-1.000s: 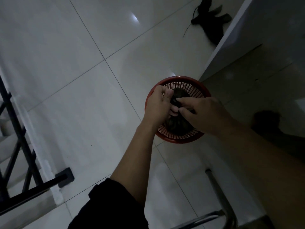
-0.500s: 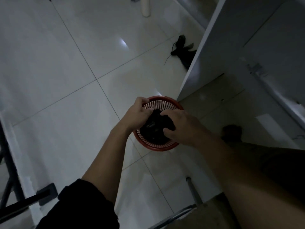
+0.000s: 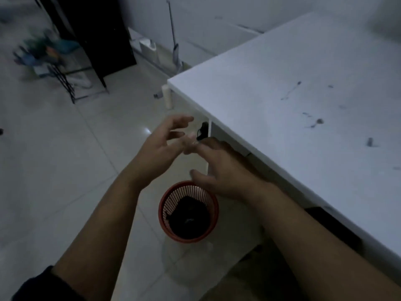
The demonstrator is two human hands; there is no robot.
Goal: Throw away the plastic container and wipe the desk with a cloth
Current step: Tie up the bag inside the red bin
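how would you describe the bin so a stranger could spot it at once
Find the big white desk on the right, then drop to the tiled floor beside its edge. A small round basket stands there, the only red thing around, with slatted sides and something dark inside.

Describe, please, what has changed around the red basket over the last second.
The left hand and right hand rose out of the red basket and let go of the dark contents; both now hover above it, open and empty. The basket stays on the floor beside the desk.
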